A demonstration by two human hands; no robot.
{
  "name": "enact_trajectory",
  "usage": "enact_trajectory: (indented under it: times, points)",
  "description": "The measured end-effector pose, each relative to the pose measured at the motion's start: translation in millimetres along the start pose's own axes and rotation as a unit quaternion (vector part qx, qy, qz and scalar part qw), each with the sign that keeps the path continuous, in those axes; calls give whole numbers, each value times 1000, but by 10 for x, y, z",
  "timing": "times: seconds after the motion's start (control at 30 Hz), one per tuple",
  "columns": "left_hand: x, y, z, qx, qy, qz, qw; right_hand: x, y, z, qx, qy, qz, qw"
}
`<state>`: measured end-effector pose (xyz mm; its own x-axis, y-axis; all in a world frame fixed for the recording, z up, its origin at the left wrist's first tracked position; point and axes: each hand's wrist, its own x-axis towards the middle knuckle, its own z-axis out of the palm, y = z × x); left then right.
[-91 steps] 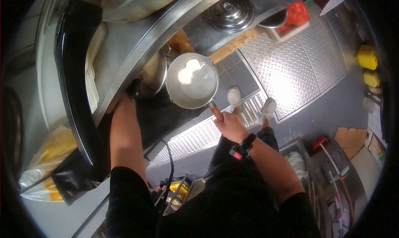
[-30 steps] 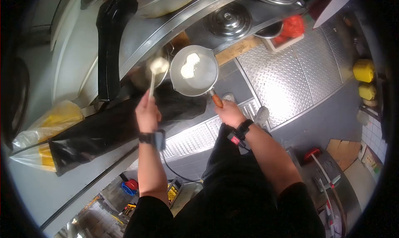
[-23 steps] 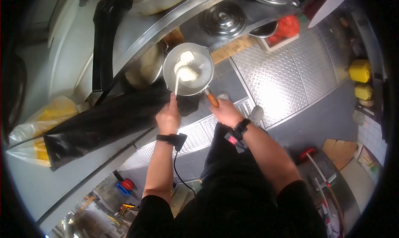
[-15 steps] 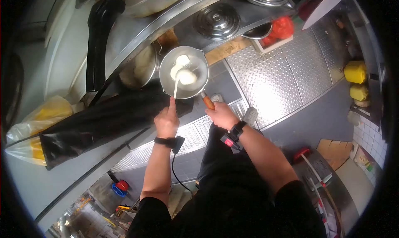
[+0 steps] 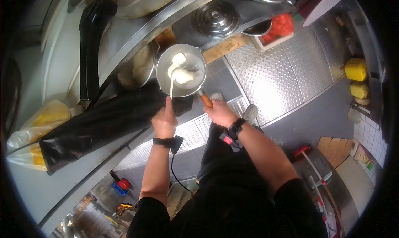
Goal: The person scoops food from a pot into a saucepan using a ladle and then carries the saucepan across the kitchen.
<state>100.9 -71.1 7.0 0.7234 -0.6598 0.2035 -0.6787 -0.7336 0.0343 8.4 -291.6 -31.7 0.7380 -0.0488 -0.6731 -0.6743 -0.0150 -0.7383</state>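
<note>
My right hand (image 5: 221,114) is wrapped around the wooden handle (image 5: 206,100) of a grey metal saucepan (image 5: 163,69), held in the air at the counter's edge. Closed on a slim white spoon (image 5: 171,89), my left hand (image 5: 164,123) has its index finger laid along the handle. The spoon reaches over the near rim into the pan. Its head is among soft white lumps (image 5: 179,59) and cannot be made out clearly. Some thin liquid seems to lie around the lumps. Both wrists carry black straps with small devices.
Left of the pan lie a long black cover (image 5: 99,123) and a plastic bag with yellow contents (image 5: 50,115). A large pan's black handle (image 5: 91,46) juts out above. Stacked metal lids (image 5: 215,18) and a tub with red bags (image 5: 274,40) stand beyond. Diamond-plate metal (image 5: 270,76) lies right.
The spoon has shifted slightly left in the pan, and the white lumps have been pushed into a more spread shape. The saucepan and both hands have moved slightly left.
</note>
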Motion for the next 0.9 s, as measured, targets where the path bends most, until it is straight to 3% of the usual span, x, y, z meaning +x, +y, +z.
enact_trajectory:
  times: [0.33,0.4,0.67,0.73,0.9]
  points:
    - [37,-99,28,-10,15,16,1000,8,-53,26,-7,10,-25,1000]
    - [21,-103,8,-27,25,13,999,-34,-138,-10,52,-21,18,998]
    - [-238,-210,89,-20,5,14,1000,-10,-53,42,150,-37,30,988]
    - [-249,-122,3,-35,-24,-40,998,-1,-20,46,159,-39,30,986]
    - [-182,-86,50,-48,-25,-45,998,-40,-98,33,129,-37,36,990]
